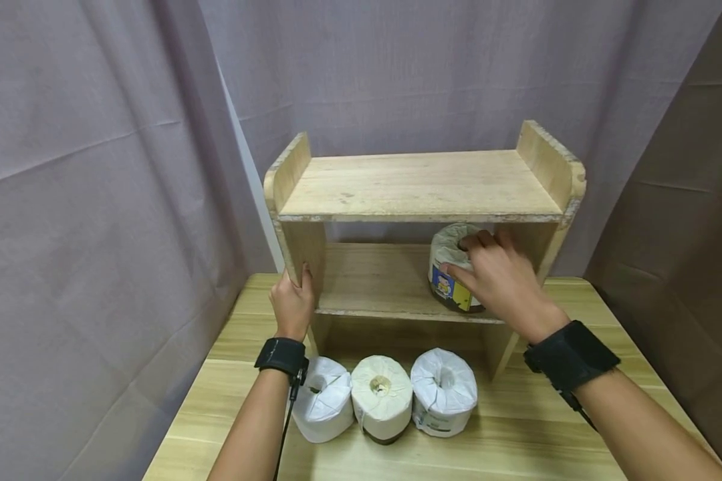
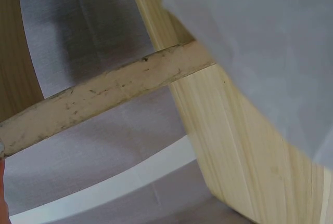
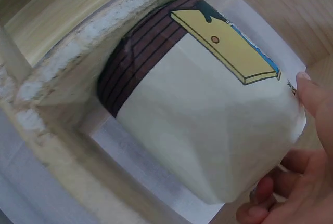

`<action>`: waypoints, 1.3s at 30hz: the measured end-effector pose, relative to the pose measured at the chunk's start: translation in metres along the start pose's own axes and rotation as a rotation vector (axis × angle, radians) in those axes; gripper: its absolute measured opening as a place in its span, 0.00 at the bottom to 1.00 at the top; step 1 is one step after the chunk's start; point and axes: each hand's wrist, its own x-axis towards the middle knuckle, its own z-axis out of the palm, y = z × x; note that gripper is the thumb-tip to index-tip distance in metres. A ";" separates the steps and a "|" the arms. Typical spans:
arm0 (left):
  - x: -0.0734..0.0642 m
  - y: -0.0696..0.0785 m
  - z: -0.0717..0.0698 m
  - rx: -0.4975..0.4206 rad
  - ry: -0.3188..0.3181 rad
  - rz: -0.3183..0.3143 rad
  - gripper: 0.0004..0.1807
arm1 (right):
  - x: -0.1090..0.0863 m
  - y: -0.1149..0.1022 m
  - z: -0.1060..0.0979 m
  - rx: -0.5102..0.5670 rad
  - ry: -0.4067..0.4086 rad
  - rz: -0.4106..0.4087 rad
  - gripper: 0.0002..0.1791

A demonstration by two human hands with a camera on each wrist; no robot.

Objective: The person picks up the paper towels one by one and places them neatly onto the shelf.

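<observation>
A wrapped toilet roll [image 1: 448, 270] with a cartoon print stands at the right end of the wooden shelf unit's [image 1: 421, 184] middle board. My right hand [image 1: 499, 277] holds it from above, the thumb at the front and fingers at the top near the core hole. In the right wrist view the roll's [image 3: 208, 115] cream wrapper fills the middle, with thumb and curled fingers at its top end. My left hand [image 1: 293, 304] grips the unit's left side panel by its front edge. The left wrist view shows that edge [image 2: 104, 91], with barely a sliver of hand.
In front of the unit's bottom opening stand three wrapped rolls in a row: a white one [image 1: 321, 407] under my left wrist, a cream one [image 1: 382, 404] and another white one [image 1: 444, 401]. The table [image 1: 228, 374] is wood-grained. Grey curtains [image 1: 397, 80] hang behind and beside it.
</observation>
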 end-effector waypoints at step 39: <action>0.000 -0.002 0.002 -0.003 0.013 0.022 0.12 | 0.012 -0.018 0.021 -0.115 0.179 0.085 0.31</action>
